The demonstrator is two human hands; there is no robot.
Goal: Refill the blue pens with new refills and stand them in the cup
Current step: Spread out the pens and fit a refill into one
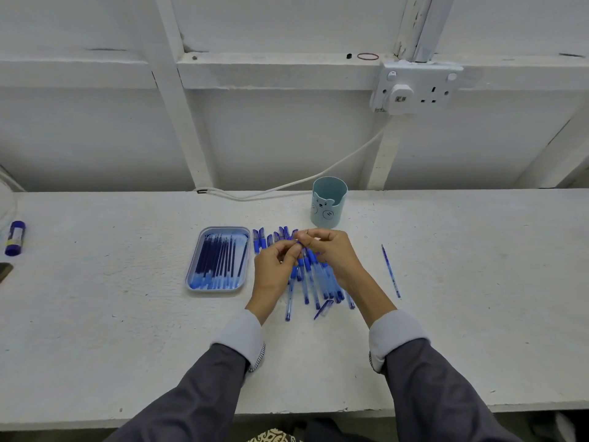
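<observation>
At the far left of the table (95, 314), a glue stick (14, 237) was laid. Refills (220, 260) were kept in a tray (194, 282). Above the heap of blue pens (314, 282), 1 pen (298, 243) was pinched by the left hand (275, 269) and the right hand (331, 252). The cup (329, 202) was stood just behind, and 1 loose refill (390, 271) was laid further right.

pens (314, 275): clear glossy plastic | table (127, 314): rough matt white | cup (328, 202): matt
</observation>
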